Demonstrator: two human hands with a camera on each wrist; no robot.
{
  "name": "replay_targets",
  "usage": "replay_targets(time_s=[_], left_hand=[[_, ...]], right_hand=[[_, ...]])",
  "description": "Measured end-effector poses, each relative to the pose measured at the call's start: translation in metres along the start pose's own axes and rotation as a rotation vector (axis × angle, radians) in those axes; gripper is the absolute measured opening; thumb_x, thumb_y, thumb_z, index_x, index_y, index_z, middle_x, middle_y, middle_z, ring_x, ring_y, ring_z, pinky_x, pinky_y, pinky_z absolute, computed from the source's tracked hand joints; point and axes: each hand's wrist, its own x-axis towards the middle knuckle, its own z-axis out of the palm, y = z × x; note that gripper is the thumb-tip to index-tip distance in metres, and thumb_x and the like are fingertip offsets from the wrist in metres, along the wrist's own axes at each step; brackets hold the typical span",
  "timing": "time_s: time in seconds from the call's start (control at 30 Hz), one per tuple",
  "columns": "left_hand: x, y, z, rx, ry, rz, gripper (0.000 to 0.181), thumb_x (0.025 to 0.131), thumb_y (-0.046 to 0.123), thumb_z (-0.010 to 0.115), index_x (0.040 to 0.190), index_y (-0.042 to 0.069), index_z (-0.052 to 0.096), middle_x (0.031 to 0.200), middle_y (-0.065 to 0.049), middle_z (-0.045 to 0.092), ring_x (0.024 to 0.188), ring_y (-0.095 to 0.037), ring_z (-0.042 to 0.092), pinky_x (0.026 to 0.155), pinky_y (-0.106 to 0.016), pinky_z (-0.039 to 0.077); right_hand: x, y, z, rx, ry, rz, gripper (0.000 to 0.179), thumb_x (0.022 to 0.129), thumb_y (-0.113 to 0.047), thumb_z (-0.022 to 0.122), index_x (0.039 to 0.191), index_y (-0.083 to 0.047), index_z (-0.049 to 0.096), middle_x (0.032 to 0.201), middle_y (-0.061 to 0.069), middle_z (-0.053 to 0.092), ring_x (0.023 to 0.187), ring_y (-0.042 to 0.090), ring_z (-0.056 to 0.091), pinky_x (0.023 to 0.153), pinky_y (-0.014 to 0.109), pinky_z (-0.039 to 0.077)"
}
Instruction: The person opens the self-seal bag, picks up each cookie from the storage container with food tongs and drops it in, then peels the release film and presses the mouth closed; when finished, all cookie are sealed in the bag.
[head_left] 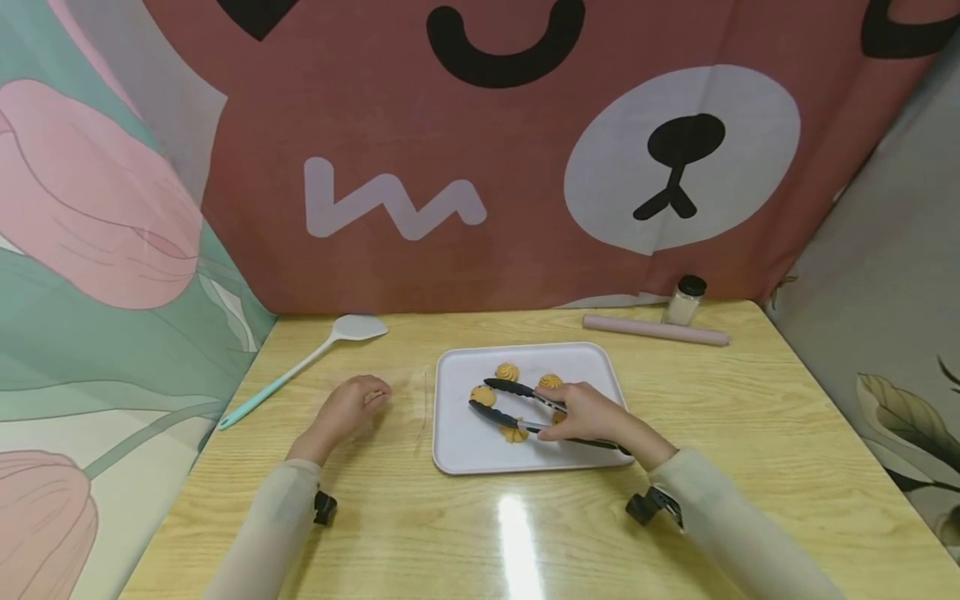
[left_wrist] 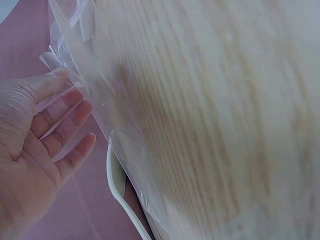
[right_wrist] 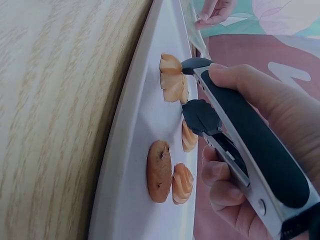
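My right hand [head_left: 592,414] grips a pair of metal tongs [right_wrist: 255,145] with black handles and black scalloped tips. The tongs' arms are spread over a white tray [head_left: 465,457], close to a round cookie [head_left: 482,397]. Several cookies lie on the tray, among them swirled cookies [head_left: 507,372] and a chocolate chip cookie [right_wrist: 159,171]. To the left of the tray, my left hand [head_left: 351,412] pinches the edge of a clear plastic bag [left_wrist: 127,145] between thumb and index finger. The other fingers of that hand are loosely bent.
A spatula [head_left: 288,372] with a turquoise handle lies at the back left of the wooden table [head_left: 420,533]. At the back right are a pink rolling pin [head_left: 652,329] and a black-lidded jar [head_left: 684,302]. Printed cloth [head_left: 525,267] hangs behind the table.
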Motion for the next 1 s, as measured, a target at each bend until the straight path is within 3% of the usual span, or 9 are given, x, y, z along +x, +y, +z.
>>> replay_targets(time_s=[0.17,0.57,0.8,1.0], left_hand=[[-0.001,-0.001,0.001,0.007,0.011,0.009,0.008,0.088,0.008,0.066,0.094,0.004,0.071,0.098,-0.009,0.069,0.095,-0.03,0.063,0.085,-0.046,0.05],[-0.003,-0.001,0.001,0.025,0.024,0.018,0.008,0.087,0.006,0.067,0.093,0.004,0.071,0.098,-0.01,0.069,0.094,-0.031,0.063,0.085,-0.047,0.05],[-0.002,0.0,-0.001,0.016,0.008,0.002,0.008,0.087,0.007,0.067,0.094,0.004,0.07,0.099,-0.01,0.069,0.096,-0.031,0.063,0.086,-0.047,0.05],[0.0,-0.001,-0.001,0.014,0.016,0.016,0.008,0.087,0.007,0.067,0.094,0.004,0.07,0.099,-0.01,0.069,0.096,-0.031,0.063,0.087,-0.047,0.049]], right_hand=[[0.0,0.0,0.001,0.019,-0.003,-0.001,0.074,0.078,-0.034,0.078,0.135,0.002,0.048,0.064,-0.003,0.049,0.044,0.007,0.018,0.045,0.022,0.027],[0.0,0.002,0.0,0.036,0.002,-0.011,0.073,0.078,-0.033,0.078,0.135,0.0,0.048,0.048,-0.01,0.028,0.043,0.005,0.018,0.044,0.02,0.026],[0.0,-0.001,-0.004,0.029,0.009,0.005,0.073,0.078,-0.032,0.078,0.137,-0.002,0.047,0.049,-0.01,0.025,0.043,0.005,0.016,0.045,0.02,0.025],[0.001,-0.01,-0.005,0.018,0.031,-0.033,0.073,0.077,-0.034,0.078,0.136,-0.002,0.048,0.053,-0.01,0.027,0.044,0.005,0.018,0.047,0.02,0.028]])
